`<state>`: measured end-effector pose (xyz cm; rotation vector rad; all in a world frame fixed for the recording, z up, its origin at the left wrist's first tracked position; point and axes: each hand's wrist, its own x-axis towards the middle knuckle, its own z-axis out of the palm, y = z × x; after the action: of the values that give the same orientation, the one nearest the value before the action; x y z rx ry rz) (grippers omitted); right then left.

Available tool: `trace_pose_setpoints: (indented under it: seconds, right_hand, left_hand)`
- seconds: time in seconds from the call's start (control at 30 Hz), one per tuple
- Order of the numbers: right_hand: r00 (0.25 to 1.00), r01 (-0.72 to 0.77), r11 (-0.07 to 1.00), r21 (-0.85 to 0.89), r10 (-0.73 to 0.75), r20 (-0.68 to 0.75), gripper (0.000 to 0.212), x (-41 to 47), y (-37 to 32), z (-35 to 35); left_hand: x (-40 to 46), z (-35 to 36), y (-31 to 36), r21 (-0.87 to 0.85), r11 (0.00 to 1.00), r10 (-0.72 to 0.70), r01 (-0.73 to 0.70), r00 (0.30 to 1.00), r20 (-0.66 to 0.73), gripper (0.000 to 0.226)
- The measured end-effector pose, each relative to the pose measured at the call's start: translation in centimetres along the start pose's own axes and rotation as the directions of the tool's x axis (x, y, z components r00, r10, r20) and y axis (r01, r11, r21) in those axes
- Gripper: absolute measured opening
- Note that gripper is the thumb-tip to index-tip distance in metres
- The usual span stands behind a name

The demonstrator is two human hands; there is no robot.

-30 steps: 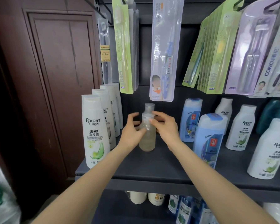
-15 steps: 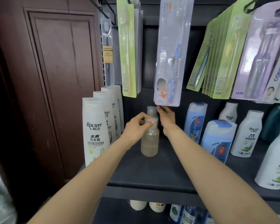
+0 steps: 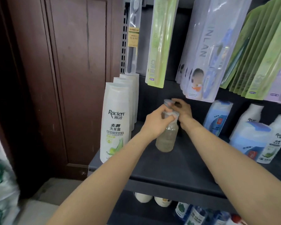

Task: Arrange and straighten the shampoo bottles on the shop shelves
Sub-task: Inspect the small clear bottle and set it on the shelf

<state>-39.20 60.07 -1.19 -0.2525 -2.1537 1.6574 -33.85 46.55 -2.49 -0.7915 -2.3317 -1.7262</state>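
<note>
A clear bottle (image 3: 166, 140) of pale liquid stands upright on the dark shelf (image 3: 177, 169). My left hand (image 3: 156, 121) grips its neck and cap from the left. A second clear bottle (image 3: 167, 102) stands right behind it, and my right hand (image 3: 182, 111) is closed on that one's top. At the shelf's left end stands a row of tall white Raclen shampoo bottles (image 3: 114, 122). Blue shampoo bottles (image 3: 217, 117) and smaller white Raclen bottles (image 3: 272, 143) stand to the right.
Packs of toothbrushes (image 3: 199, 51) hang low over the shelf, just above my hands. A dark wooden door (image 3: 68, 78) is left of the shelf. More bottles (image 3: 191, 213) fill the lower shelf. A blurred white and green bag (image 3: 2, 184) is at the far left.
My right hand moved from the front bottle to the top of the rear one. My left hand closed around the front bottle's neck. My view moved closer and to the left.
</note>
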Motion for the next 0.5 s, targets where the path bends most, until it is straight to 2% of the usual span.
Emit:
trace_pose_setpoints:
  seconds: [0.17,0.23,0.33,0.5]
  right_hand:
    - [0.999,0.042,0.998,-0.054,-0.041,0.028,0.033,-0.3,0.1,0.0]
    - [0.999,0.051,0.997,-0.056,-0.051,-0.001,0.032,-0.5,0.2,-0.1]
    - [0.99,0.097,0.987,-0.127,-0.108,-0.086,0.03,-0.9,0.4,-0.5]
    - [0.937,0.149,0.981,-0.126,-0.181,-0.298,0.028,-2.5,1.5,-1.3]
  left_hand:
    - [0.1,0.1,-0.2,-0.007,1.0,0.004,-0.004,1.0,-0.007,0.013]
    - [0.1,0.1,-0.2,0.01,1.0,0.003,-0.003,1.0,-0.008,0.012]
    - [0.2,0.2,-0.2,0.034,0.999,-0.001,0.002,1.0,-0.017,0.013]
    - [0.1,0.3,0.0,0.057,0.998,-0.01,0.011,1.0,-0.014,0.018]
